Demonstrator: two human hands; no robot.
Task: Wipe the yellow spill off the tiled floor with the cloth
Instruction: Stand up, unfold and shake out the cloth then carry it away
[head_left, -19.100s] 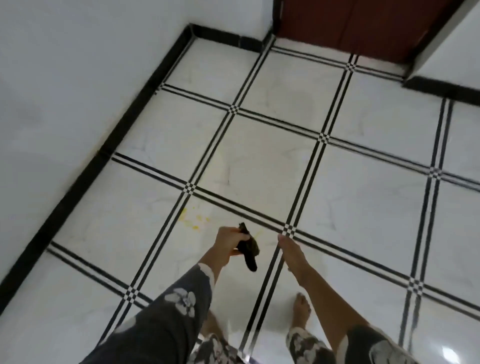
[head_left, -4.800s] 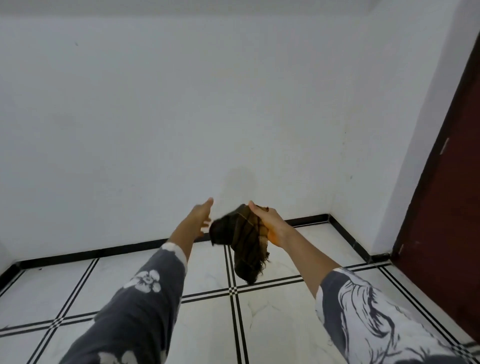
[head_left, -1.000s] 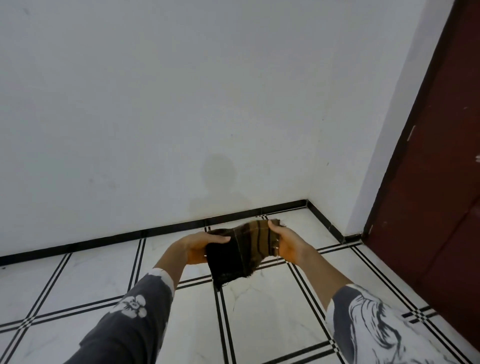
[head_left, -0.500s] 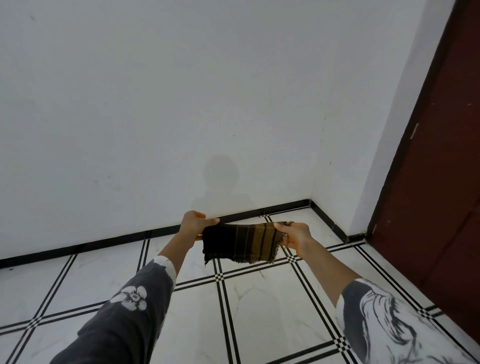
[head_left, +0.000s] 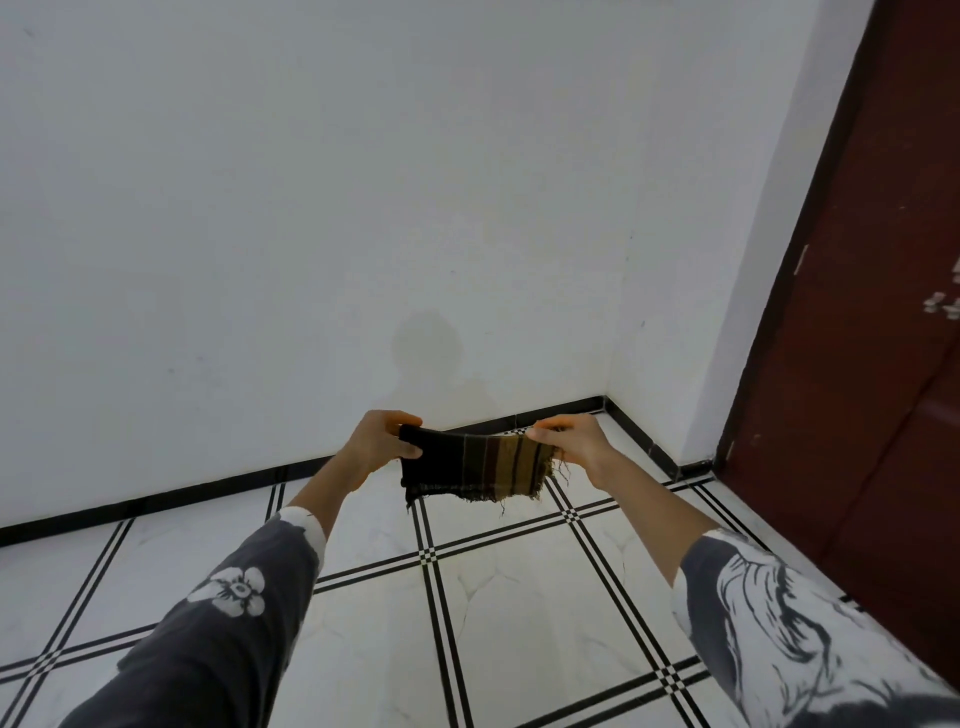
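Cloth (head_left: 475, 468) hangs in the air between two raised hands, stretched sideways with its long axis running left to right, well above the tiled floor (head_left: 519, 623). At its left end the left hand (head_left: 376, 449) has a closed grip on the dark corner, thumb over the top edge and fingers curled behind. The weave runs from near-black on the left through brown stripes to an ochre band on the right. There the right hand (head_left: 574, 441) pinches the upper corner, a narrow grip on the cloth with frayed threads trailing beside the wrist. The lower edge dangles free and ragged, touching nothing.

Both hands sit at about the same height and reach, so neither looks better placed than the other; each owns one end. The view faces the white wall (head_left: 311, 208) and its black skirting (head_left: 156, 501), with a dark red door (head_left: 883, 364) at the far right.

No yellow spill shows on any tile in view, so its direction from the hands cannot be told. In my judgement either the floor is already wiped and the cloth is being looked over, or the spill lies out of view. If wiping remains, the cloth must come down flat onto the tiles, probably bunched under one hand.
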